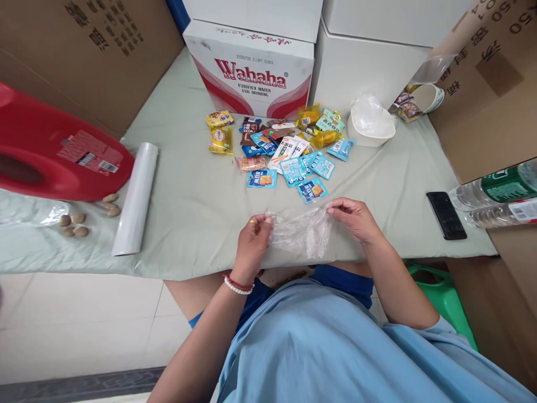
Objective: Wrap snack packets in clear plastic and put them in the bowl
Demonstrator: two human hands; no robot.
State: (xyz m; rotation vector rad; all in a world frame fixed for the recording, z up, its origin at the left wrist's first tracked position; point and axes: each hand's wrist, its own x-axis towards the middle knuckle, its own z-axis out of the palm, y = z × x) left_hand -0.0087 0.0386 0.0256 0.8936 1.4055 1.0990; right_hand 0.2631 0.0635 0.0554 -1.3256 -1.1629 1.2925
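A clear, crinkled piece of thin plastic film (300,230) stretches between my two hands at the front edge of the table. My left hand (255,238) pinches its left end between thumb and fingers. At the upper right corner, my right hand (350,217) pinches it too. Whether the film is a bag or a plain sheet, I cannot tell. Just beyond it lies a spread of small wrapped snacks, among them a blue snack packet (312,190), white packets (285,152) and a yellow wrapped cake (220,140).
A white bowl (371,126) with clear plastic in it stands behind the snacks, near a Wahaha carton (255,70). A white roll (136,198), red jug (62,145) and walnuts (79,218) lie left. A black phone (446,215) and bottles (495,190) lie right.
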